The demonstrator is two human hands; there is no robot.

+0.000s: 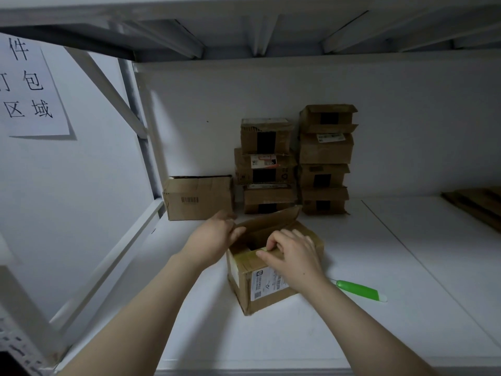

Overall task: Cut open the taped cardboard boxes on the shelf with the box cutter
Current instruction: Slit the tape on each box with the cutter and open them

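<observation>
A white paper sign (pixel 32 88), upper left of the frame, shows large black Chinese characters: 件, 包, 区域. The shipping label (pixel 267 284) on the nearest cardboard box (pixel 235 283) is too small to read.

Brown cardboard boxes (pixel 295 161), green box cutter (pixel 357 290), wht shelf (pixel 379 267).

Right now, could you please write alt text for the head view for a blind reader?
The left hand and right hand grip the flaps of a cardboard box on a white shelf. A green box cutter lies beside it; stacked boxes stand behind.
</observation>
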